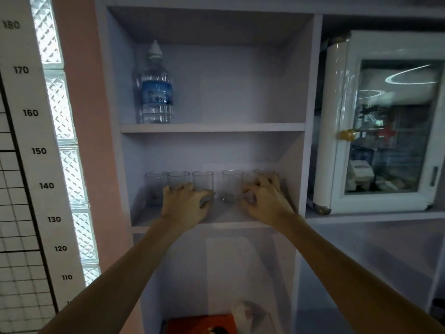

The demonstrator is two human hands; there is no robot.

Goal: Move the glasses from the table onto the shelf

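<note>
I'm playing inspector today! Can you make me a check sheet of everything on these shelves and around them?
Surface: middle shelf of a pale cabinet, holding the glasses.
Job's things: five clear glasses in a row, from the leftmost glass to the rightmost glass; no table in view.
Clutter: water bottle on the upper shelf; red tissue box below.
Grippers: left hand wrapped on the third glass; right hand on the rightmost glass.
Cables: nothing seen.
Surroundings: white glass-door cabinet to the right; height chart and glass blocks to the left.
</note>
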